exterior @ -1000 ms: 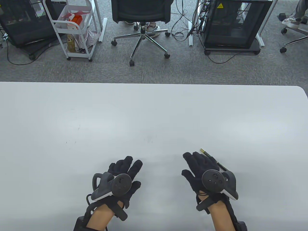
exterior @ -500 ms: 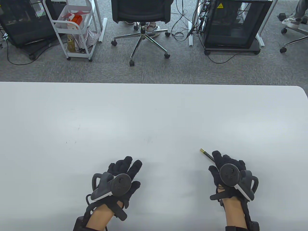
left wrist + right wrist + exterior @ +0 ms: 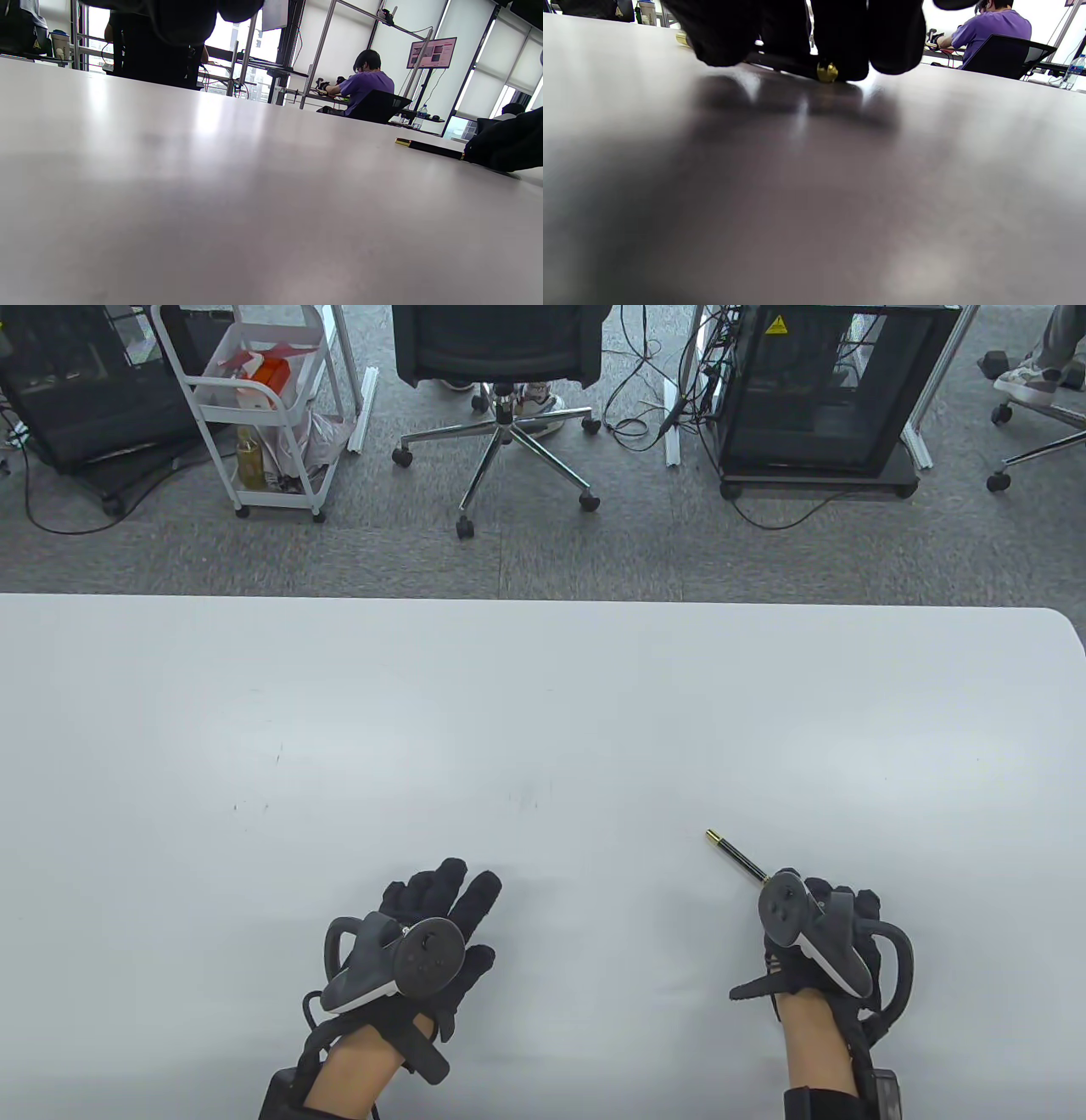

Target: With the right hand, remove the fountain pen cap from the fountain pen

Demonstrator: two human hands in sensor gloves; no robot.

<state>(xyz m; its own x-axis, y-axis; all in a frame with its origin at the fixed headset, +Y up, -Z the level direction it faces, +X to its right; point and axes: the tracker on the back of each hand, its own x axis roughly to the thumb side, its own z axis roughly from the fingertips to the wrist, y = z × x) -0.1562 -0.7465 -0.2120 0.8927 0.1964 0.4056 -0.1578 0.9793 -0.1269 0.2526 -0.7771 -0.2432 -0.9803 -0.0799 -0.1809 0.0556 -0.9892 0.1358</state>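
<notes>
Right wrist view: my right hand fingers curl over pen on table, grip unclear; it may roll & slip.

I note a white table; on it lie a black fountain pen, my left hand and my right hand.
</notes>
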